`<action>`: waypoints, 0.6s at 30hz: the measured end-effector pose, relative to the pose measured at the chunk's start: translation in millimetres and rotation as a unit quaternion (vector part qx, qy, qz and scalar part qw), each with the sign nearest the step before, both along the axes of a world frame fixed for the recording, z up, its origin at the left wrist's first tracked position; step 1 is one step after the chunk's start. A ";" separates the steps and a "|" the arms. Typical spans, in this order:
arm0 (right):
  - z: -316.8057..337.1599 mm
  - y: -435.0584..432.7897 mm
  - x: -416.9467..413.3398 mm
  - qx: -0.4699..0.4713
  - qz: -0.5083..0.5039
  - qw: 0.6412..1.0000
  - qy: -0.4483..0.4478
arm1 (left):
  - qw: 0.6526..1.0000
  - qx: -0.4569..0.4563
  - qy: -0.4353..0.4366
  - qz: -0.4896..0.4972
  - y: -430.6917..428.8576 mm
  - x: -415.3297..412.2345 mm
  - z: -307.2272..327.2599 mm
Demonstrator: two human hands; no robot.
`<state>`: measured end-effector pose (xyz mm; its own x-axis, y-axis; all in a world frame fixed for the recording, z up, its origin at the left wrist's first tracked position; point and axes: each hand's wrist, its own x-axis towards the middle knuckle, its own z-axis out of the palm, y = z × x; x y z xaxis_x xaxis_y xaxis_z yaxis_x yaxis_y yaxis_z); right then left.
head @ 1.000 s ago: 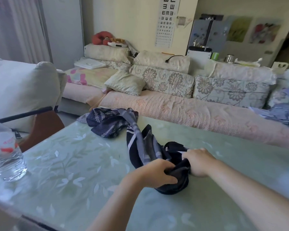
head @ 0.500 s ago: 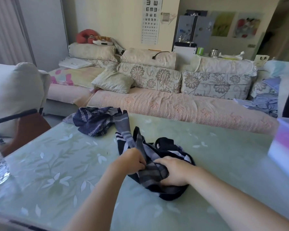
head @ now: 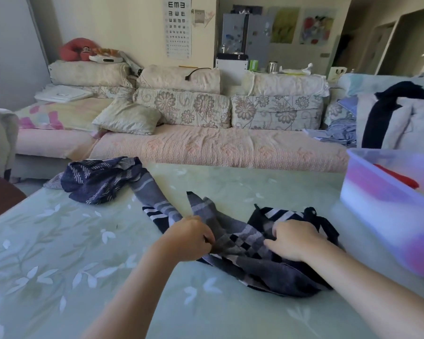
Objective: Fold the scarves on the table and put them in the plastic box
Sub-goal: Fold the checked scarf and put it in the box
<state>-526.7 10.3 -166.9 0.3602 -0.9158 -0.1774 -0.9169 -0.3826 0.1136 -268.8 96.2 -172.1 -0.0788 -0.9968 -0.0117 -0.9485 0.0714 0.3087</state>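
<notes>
L hand (head: 190, 237) & R hand (head: 294, 238) both clutch the striped scarf (head: 241, 241), further apart than a sec ago. Wad's spreading flat, so folding's just starting; plastic box (head: 377, 199) waits nearby.

You are seeing everything through one wide-angle camera riding on your head. It is facing forward and tilting down across the table (head: 59, 265). It is sitting close above your left hand (head: 189, 237) and right hand (head: 293, 241), both gripping the striped scarf (head: 242, 243), with your forearms entering from the bottom edge. Farther off it is taking in the sofa (head: 218, 148) and the back wall (head: 132, 25). The frame's right edge is cutting off the plastic box (head: 377, 204).
</notes>
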 end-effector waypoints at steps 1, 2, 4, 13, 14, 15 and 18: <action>-4.0 1.8 -0.7 -0.004 0.017 0.998 -0.057 | 0.999 -0.011 -0.030 -0.014 -0.3 -3.3 -0.5; -8.8 3.7 -0.2 0.007 0.030 0.994 -0.108 | 0.998 -0.013 -0.061 -0.028 0.4 -6.3 -0.9; -19.9 6.9 1.7 0.053 0.040 0.981 -0.180 | 0.993 -0.011 -0.107 -0.043 0.3 -10.5 -5.5; -24.3 -12.7 3.0 -0.077 -0.020 0.974 -0.210 | 0.994 -0.094 0.043 0.046 -13.3 -15.6 -16.0; -22.3 -14.9 0.5 -0.101 -0.047 0.973 -0.200 | 0.994 -0.079 0.059 0.047 -11.5 -15.2 -18.6; -20.3 -16.1 -2.6 -0.123 -0.073 0.969 -0.201 | 0.996 -0.050 0.065 0.045 -9.4 -14.4 -22.5; -13.2 -20.5 -16.6 -0.188 -0.136 0.930 -0.284 | 0.997 -0.002 0.054 0.052 -3.2 -15.3 -27.7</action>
